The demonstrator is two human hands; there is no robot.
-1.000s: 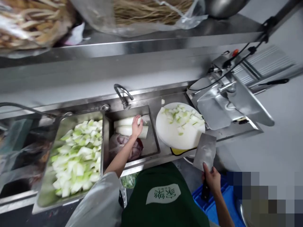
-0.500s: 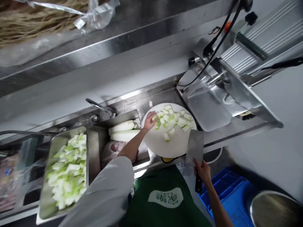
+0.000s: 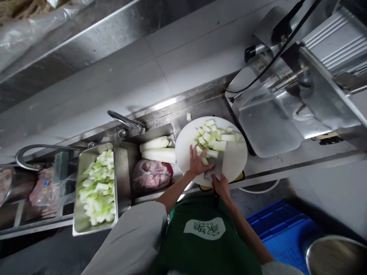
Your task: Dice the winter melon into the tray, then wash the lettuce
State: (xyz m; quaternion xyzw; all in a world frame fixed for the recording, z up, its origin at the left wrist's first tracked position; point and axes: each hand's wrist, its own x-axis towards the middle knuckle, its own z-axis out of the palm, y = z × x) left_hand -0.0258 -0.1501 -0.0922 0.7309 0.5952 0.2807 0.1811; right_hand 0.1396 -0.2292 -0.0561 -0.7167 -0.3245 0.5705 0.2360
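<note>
My right hand [image 3: 221,186] grips the dark handle of a cleaver [image 3: 215,167], whose broad blade lies low over the round white cutting board [image 3: 183,139]. Against the blade's far side sit pale green-and-white vegetable chunks [image 3: 219,145], perhaps peeled gourd. My left hand [image 3: 197,162] is spread beside the pile, fingers on the chunks at its left edge and thumb stretched over the blade. A steel tray [image 3: 115,191] to the left holds a heap of similar cut pieces [image 3: 99,191]. Peeled long vegetables [image 3: 159,154] lie in the sink.
Plastic-wrapped meat [image 3: 151,175] sits in the sink, below the faucet [image 3: 124,120]. One loose chunk [image 3: 188,116] lies behind the board. A metal slicer [image 3: 272,122] with a dangling cable stands at the right. Blue crates [image 3: 282,233] and a round metal pot [image 3: 335,254] are below.
My right hand has brought the cleaver from beside the board's right edge onto it, against the chunks. My left hand has moved nearer along the pile, its fingers now spread. The view has shifted.
</note>
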